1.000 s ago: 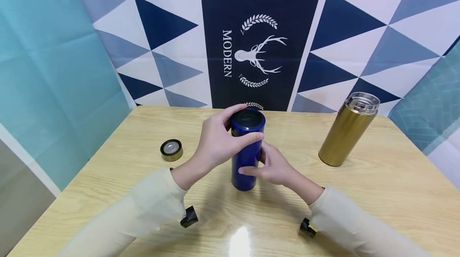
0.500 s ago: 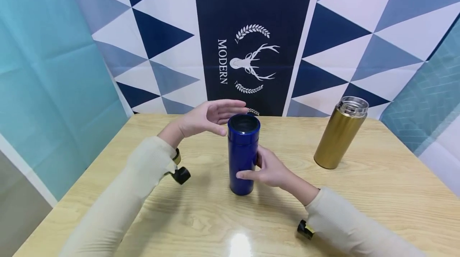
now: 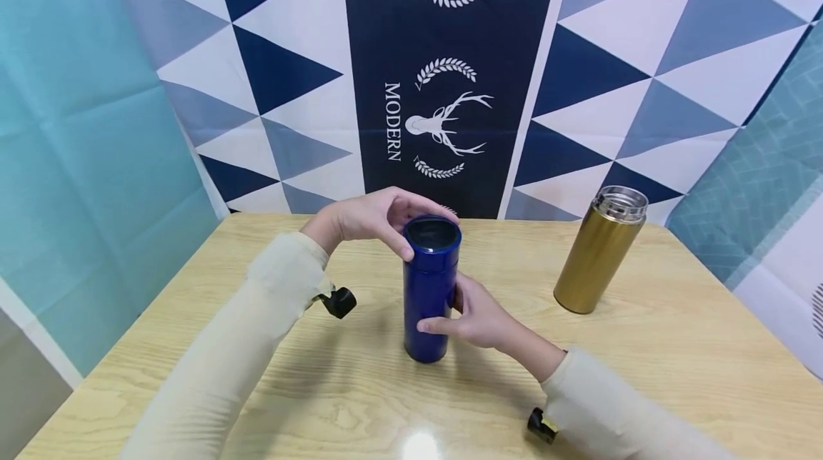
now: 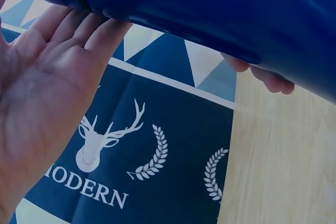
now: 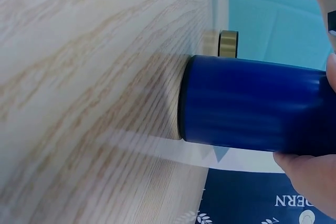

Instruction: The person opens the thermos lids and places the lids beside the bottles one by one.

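A blue thermos (image 3: pixel 427 310) stands upright on the table, its dark-topped lid (image 3: pixel 434 260) in place with a seam below. My right hand (image 3: pixel 482 317) grips the body, thumb across the front and fingers behind. Those right fingertips (image 4: pixel 273 80) show past the thermos in the left wrist view. At the top, my left hand (image 3: pixel 369 217) holds the lid, thumb on its near left side and fingers reaching round the back. The lid hides the ends of these fingers in the left wrist view. The right wrist view shows the thermos base (image 5: pixel 189 98) against the tabletop.
A gold thermos (image 3: pixel 594 260) without its lid stands at the right, steel neck showing. Its likely match, a small gold cap (image 5: pixel 228 44), lies on the table, hidden behind my left arm in the head view. A patterned cloth (image 3: pixel 444 88) hangs behind the table (image 3: pixel 360 403).
My left hand came off the lid to the left with fingers spread, then returned round it. My right hand keeps its grip on the body. The head view has tilted up slightly.
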The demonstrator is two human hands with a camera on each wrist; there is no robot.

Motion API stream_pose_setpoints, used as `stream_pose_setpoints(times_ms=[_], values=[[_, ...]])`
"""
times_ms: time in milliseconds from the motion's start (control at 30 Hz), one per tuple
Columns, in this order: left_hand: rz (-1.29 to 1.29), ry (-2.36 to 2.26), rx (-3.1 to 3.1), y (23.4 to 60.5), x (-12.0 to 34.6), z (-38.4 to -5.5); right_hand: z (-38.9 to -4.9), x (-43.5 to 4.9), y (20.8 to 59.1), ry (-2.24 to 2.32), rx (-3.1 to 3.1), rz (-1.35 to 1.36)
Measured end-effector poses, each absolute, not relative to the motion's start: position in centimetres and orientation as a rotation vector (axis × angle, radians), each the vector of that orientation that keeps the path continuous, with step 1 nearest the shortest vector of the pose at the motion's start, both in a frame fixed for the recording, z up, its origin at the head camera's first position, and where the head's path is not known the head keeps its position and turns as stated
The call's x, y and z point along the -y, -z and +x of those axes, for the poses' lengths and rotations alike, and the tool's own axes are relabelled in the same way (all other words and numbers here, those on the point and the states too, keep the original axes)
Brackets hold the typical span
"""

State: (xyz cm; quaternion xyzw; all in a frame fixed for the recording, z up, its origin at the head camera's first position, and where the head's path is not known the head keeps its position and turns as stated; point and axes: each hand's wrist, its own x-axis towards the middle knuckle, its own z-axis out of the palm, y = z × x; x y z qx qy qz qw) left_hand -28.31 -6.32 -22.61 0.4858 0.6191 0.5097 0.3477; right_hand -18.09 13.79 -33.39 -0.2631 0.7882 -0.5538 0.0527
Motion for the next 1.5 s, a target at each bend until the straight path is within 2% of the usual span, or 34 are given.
stream_pose_setpoints(times_ms=[867,1500], values=[[1.304,-1.208,-1.868,21.1,6.8,-26.3,-17.8,-13.6,33.3,1.637,-2.45,-0.786],[1.226,-1.099,-2.168,20.2,6.6,-24.5,-17.9,-13.5,33.6,1.674,-2.465,-0.816]])
